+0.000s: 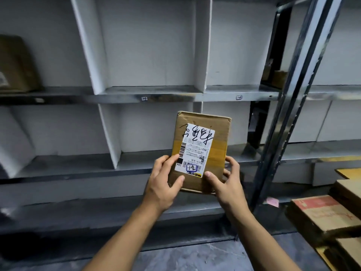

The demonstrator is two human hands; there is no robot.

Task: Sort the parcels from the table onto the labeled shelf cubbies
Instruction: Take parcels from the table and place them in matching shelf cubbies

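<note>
Between our two hands, just short of the shelf [175,95], we hold the parcel [220,145] upright, left hand [164,178] and right hand [224,182] gripping its lower sides, likely so its label [195,151] faces us for matching a cubby.

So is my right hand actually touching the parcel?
Touching. In the head view the right hand grips the parcel: thumb on its front, fingers curled round its right edge.
</note>
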